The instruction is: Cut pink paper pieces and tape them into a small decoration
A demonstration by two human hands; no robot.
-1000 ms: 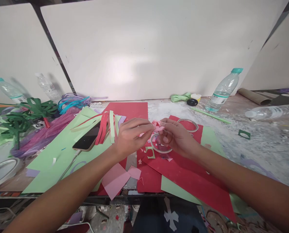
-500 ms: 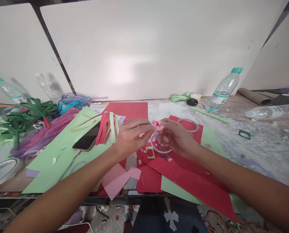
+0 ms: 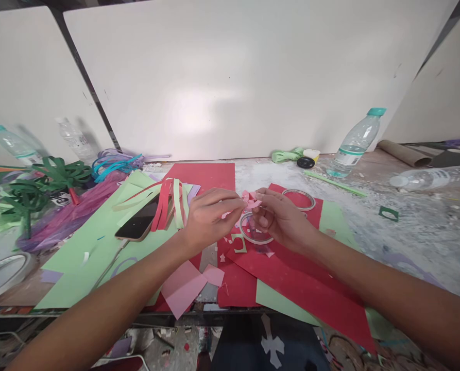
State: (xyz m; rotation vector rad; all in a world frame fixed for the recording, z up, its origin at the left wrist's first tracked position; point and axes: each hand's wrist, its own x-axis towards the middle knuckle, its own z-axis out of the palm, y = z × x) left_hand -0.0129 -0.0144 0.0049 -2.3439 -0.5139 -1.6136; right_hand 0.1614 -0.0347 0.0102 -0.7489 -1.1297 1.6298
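Observation:
A small folded piece of pink paper point(image 3: 252, 199) is pinched between my two hands, above the red paper. My left hand point(image 3: 214, 214) comes in from the left, thumb and fingertips closed on its left edge. On its right side, my right hand point(image 3: 282, 214) grips it between thumb and fingers. Below the hands lies a roll of clear tape point(image 3: 256, 241), partly hidden by my right hand, and another tape roll point(image 3: 310, 206) is just behind. A light green scrap with a cut-out point(image 3: 239, 249) and small pink bits lie nearby on the red paper point(image 3: 291, 278).
Left of my hands, a phone point(image 3: 139, 221) with a cable lies on green sheets point(image 3: 75, 263), beside red and green paper strips point(image 3: 162, 208). Pink paper squares point(image 3: 183, 288) lie near the front edge. A water bottle point(image 3: 353, 147) stands at the back right, with another bottle lying point(image 3: 434, 178) beyond.

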